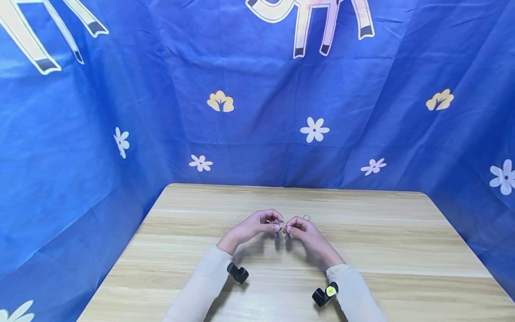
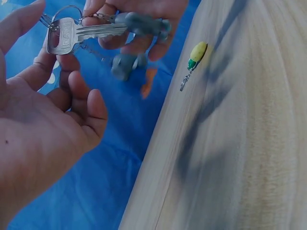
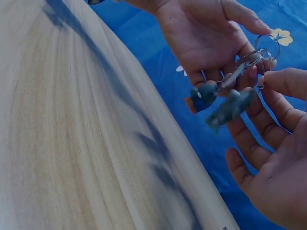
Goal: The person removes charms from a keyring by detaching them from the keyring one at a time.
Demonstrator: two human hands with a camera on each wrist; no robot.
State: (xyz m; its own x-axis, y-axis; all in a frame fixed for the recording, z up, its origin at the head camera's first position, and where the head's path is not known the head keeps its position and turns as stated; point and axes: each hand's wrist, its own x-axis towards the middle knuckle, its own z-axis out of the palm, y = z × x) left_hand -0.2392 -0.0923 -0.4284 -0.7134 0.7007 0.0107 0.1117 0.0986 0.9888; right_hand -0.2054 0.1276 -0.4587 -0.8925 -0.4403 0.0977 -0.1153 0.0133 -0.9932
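L fingers (image 2: 20,23) and R fingers (image 3: 290,82) pinched opp. sides of the metal rings (image 3: 261,56), tips almost together, w/ the key (image 2: 96,31) & 2 grey-blue charms (image 2: 142,24) btwn them. Prob. mid-work on those rings; next move likely called for steady L grip, R fingers prying. Beyond the fingers, a yellow-green charm (image 2: 197,51) lay on the surface (image 2: 268,143).

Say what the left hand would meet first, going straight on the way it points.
Just past the key between them, probably the right hand, though depth leaves the exact gap unclear.
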